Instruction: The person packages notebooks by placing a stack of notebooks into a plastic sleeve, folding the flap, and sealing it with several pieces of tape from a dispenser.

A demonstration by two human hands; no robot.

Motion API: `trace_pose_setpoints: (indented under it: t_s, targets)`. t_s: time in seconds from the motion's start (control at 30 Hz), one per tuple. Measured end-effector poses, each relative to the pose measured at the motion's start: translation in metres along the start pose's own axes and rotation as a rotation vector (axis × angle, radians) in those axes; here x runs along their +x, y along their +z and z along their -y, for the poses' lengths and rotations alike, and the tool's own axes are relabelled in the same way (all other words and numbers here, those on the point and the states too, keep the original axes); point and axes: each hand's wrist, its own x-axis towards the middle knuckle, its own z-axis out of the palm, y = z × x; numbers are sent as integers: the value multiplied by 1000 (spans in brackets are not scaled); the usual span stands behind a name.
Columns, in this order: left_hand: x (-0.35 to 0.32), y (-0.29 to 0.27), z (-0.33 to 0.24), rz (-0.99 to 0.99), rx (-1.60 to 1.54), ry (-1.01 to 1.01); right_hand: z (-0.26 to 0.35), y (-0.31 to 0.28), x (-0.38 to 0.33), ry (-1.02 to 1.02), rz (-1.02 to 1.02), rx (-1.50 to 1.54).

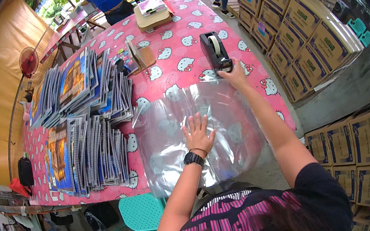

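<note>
Cartons (306, 41) with printed lettering stand past the right edge of the tabletop (186, 25), near which the outstretched right hand (235, 75), its grip unclear, touches a tape dispenser (207, 48), while the left hand (198, 136) lies flat, wide-fingered, on clear plastic (228, 126) along the near edge.

Head camera: worn above the near edge of the pink surface (175, 42)
Facing: steeply down and forward, toward the surface's far edge
Centre: clear plastic (227, 119) on the surface's near part
Nearness: dark shirt (254, 214) closest; carton stacks (294, 38) farther, beyond the surface's right edge
</note>
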Motion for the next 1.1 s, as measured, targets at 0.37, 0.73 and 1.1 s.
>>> trace_pose_setpoints:
  t_s: [0.37, 0.73, 1.1]
  targets:
    - [7, -2, 12, 26, 7, -143, -29, -104, -13, -1, 51, -199]
    - [34, -15, 18, -177, -259, -143, -115, -170, -172, 363, -244, 182]
    - [157, -15, 60, -584, -561, -360, -110, -149, -178, 535, -347, 45]
